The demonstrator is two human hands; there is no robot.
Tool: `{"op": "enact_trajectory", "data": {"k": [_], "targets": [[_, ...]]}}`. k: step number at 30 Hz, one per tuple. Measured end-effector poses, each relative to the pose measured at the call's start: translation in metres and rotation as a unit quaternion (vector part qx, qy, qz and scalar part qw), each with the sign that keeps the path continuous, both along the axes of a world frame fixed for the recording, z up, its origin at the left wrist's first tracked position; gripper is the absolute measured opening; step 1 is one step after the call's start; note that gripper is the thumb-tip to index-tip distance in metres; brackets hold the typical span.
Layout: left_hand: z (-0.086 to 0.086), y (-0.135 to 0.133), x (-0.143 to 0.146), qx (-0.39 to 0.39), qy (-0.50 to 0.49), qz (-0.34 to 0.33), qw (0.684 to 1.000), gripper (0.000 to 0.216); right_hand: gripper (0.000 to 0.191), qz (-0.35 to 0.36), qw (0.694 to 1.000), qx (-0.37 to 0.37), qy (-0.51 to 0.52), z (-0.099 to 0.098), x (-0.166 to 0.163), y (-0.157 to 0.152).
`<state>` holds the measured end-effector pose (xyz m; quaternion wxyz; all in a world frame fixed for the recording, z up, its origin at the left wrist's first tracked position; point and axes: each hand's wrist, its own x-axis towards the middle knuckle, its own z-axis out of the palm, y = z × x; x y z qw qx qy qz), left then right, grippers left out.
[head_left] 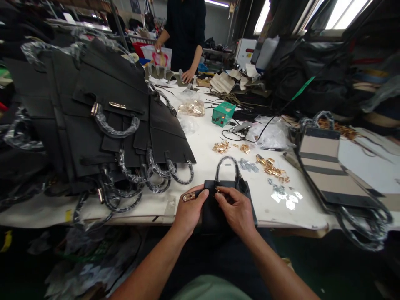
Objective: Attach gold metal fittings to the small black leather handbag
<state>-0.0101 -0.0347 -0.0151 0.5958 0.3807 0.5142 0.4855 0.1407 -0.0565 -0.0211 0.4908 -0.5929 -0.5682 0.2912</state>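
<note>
A black handbag (211, 214) with a plastic-wrapped handle (227, 158) lies at the table's front edge before me. My left hand (191, 208) is closed on the bag's left side, gripping a black strap end that carries a gold metal plate (189, 196). Over the front of the bag, my right hand (236, 206) pinches a tiny gold metal piece (218, 190) between thumb and forefinger; its exact kind is too small to make out. Past the bag lie gold hardware pieces (271, 168) and thin silver plates (290, 200).
Black handbags (118, 96) are heaped at left, handles reaching the front edge. A green control box (223, 112) with a corded tool (240, 127) stands mid-table. An unfolded bag (321, 166) lies at right. Across the table, a person (186, 37) handles pieces.
</note>
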Motion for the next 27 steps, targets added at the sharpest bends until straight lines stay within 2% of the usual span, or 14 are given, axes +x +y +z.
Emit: {"op": "enact_trajectory", "data": {"k": [12,16,27], "targets": [[-0.005,0.000,-0.004,0.034,0.010,-0.043,0.998,0.030,0.017,-0.009,0.991,0.014,-0.131,-0.001,-0.013,0.003],[-0.005,-0.001,-0.004,0.033,0.005,-0.044,0.998,0.031,0.020,-0.015,0.994,0.000,-0.107,0.002,-0.014,0.003],[-0.010,-0.001,0.000,0.071,0.054,-0.008,0.996,0.024,0.013,0.056,0.992,-0.066,-0.088,0.014,-0.005,0.014]]}}
